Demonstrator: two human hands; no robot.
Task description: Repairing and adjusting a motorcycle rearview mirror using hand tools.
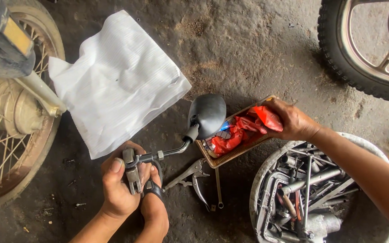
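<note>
Meanwhile, left hand [118, 189] clamps the mirror [205, 114] stem's bracket [132, 173]; right hand [291, 120] pinches a red bag [266, 118] in the small tray [230, 155], seemingly hunting a fitting.

Rough, stained grey concrete floor [248, 49] fills the frame. A spoked motorcycle wheel [10, 130] stands at the left edge, and a knobbly black tyre [338, 49] occupies the upper right corner.

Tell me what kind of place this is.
Probably a motorcycle repair shop: a spoked wheel and a knobby tyre stand on a dirt floor, beside a basin of metal tools and locking pliers.
</note>
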